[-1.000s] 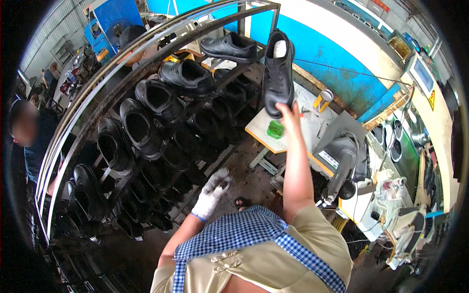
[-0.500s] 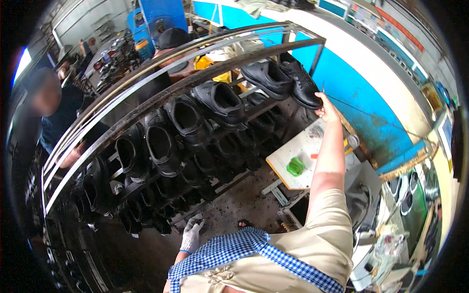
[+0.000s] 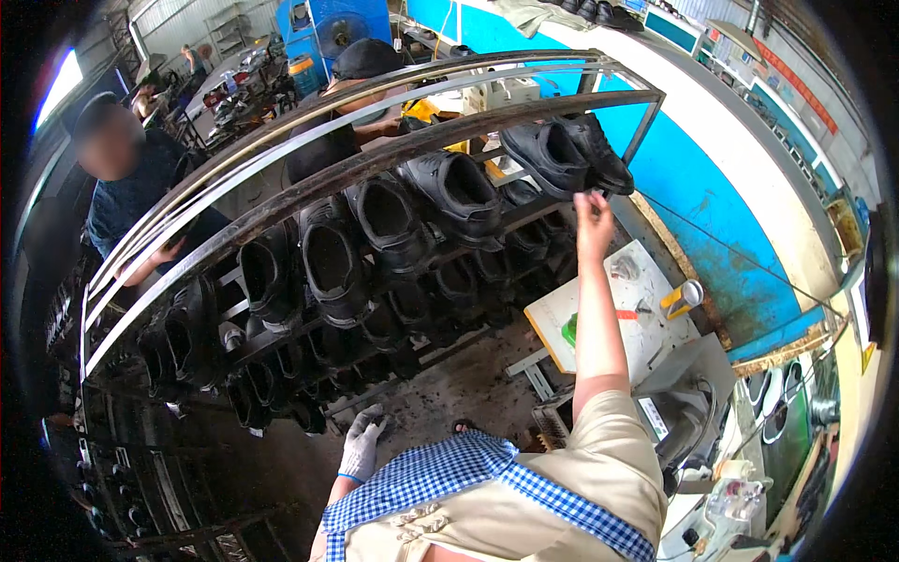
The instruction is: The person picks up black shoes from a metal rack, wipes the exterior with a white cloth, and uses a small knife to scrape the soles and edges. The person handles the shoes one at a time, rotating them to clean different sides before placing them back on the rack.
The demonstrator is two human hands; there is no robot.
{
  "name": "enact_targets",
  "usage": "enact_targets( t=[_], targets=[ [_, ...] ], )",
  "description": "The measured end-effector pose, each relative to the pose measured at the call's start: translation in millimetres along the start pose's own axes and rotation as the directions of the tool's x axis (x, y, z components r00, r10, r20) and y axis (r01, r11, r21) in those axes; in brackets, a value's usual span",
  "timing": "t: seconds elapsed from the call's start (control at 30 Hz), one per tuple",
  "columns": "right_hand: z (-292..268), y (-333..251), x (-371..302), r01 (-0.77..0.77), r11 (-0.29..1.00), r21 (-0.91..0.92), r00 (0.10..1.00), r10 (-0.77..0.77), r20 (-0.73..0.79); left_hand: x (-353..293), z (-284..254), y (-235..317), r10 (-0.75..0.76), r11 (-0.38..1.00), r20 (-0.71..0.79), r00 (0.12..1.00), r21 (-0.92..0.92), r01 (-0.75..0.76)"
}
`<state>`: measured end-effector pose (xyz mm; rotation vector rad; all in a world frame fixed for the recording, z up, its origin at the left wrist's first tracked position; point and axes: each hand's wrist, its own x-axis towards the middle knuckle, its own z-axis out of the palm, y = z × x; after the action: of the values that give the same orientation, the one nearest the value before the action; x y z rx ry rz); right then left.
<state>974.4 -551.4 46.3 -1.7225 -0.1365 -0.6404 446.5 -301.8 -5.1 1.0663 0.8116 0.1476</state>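
Observation:
My bare right hand [image 3: 594,225] is raised at the right end of the shoe rack, just below the heels of two black shoes. Its fingers look slightly apart, with nothing visible between them. The nearest are a black slip-on-looking shoe [image 3: 548,161] and a black lace-up shoe [image 3: 599,153] beside it, both on the top tier. My left hand [image 3: 360,446], in a white glove with grey fingertips, hangs low in front of the rack, fingers loosely extended and holding nothing I can see. More black shoes [image 3: 332,267] line the top tier, heels toward me.
The metal rack [image 3: 403,131] has lower tiers full of black shoes. A white table [image 3: 552,314] with a green item and a yellow can [image 3: 682,298] stands right of it. Behind are a blue wall [image 3: 693,187], a person in dark clothes [image 3: 140,178] and another in a cap [image 3: 367,61].
My right hand has let go of the lace-up shoe, which now sits further back beside its neighbour, and has drawn slightly left and down. The left hand has barely moved.

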Motion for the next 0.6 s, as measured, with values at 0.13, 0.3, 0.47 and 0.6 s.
enact_targets(
  t=[0.13,0.3,0.47,0.6],
  targets=[
    [24.6,-45.5,0.4,0.205,0.957,-0.205,0.979,-0.204,0.026,2.2,0.0,5.6,0.075,0.988,0.094,0.993,0.126,-0.086],
    [11.6,-39.2,19.3,0.006,1.0,-0.011,0.998,-0.005,0.064,3.1,-2.4,14.0,0.12,0.957,0.243,0.962,0.231,-0.178],
    [-35.9,-142.9,-45.3,0.312,0.891,0.33,0.942,-0.246,-0.227,-0.5,-27.0,9.0,0.088,0.996,0.253,0.963,-0.032,-0.082],
    [-96.0,-239.3,-128.8,0.313,0.891,0.33,0.942,-0.245,-0.23,-2.7,-29.2,26.4,-0.004,0.992,0.33,0.944,-0.121,0.046]
  ],
)
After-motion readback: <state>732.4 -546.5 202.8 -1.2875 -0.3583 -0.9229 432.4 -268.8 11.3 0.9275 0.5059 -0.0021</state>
